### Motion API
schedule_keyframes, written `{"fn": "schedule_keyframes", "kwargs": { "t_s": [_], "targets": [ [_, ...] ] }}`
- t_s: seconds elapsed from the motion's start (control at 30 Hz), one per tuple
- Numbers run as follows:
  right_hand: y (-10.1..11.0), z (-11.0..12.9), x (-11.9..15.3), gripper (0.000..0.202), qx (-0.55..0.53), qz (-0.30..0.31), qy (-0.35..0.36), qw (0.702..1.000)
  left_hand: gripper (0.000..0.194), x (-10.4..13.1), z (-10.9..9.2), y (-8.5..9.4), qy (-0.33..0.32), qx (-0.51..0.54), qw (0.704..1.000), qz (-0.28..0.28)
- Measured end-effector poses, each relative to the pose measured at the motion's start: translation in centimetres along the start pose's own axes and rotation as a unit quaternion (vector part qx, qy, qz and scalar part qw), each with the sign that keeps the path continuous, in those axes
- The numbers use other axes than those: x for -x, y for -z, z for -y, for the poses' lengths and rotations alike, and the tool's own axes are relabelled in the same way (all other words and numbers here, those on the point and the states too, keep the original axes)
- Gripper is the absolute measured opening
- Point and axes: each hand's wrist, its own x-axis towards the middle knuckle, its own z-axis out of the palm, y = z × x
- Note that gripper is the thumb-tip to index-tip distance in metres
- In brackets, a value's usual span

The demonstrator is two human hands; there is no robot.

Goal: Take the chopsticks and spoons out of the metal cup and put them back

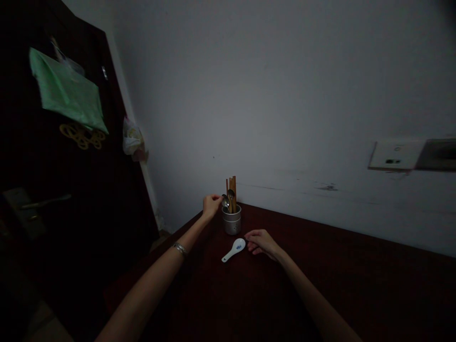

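A grey cylindrical holder (pixel 232 223) stands upright on the dark red table, with several wooden chopsticks (pixel 234 190) and metal spoons in it. My left hand (pixel 212 205) is at the holder's upper left, its fingertips pinched on the edge of a metal spoon (pixel 225 201). In front of the holder lies a white ceramic spoon (pixel 234 250) with a blue mark in its bowl, handle pointing to the lower left. Just right of that bowl is my right hand (pixel 261 243), fingers curled with thumb and index close together; whether anything is between them is too dark to tell.
The dark red table (pixel 285 285) meets a grey wall (pixel 270 104) behind the holder. On the left is a dark door (pixel 89 199) with a green cloth (pixel 69 90) hanging on it. A wall socket (pixel 397 154) is at the right.
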Motion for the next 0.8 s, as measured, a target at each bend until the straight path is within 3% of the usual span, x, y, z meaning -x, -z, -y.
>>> {"fn": "schedule_keyframes", "kwargs": {
  "t_s": [0.4, 0.53, 0.67, 0.73, 0.8],
  "targets": [
    [-0.2, 0.4, -0.1, 0.014, -0.026, -0.006, -0.004, 1.0, 0.024, -3.0, -3.9, 1.7, -0.05, 0.084, 0.991, -0.086],
    [0.0, 3.0, -0.1, 0.013, -0.052, -0.113, 0.062, 0.99, 0.024, -3.3, -6.1, 2.5, -0.054, 0.131, 0.984, -0.105],
    [0.9, 6.7, 0.6, 0.018, -0.074, -0.191, 0.15, 0.967, 0.024, -2.1, -7.9, 2.7, -0.027, 0.165, 0.982, -0.092],
    [1.0, 8.5, 1.5, 0.019, -0.072, -0.193, 0.168, 0.964, 0.023, -1.2, -8.6, 2.4, -0.016, 0.176, 0.981, -0.075],
    [0.9, 9.8, 2.4, 0.021, -0.075, -0.157, 0.165, 0.971, 0.023, -0.2, -9.0, 2.0, -0.012, 0.184, 0.981, -0.058]
  ]
}}
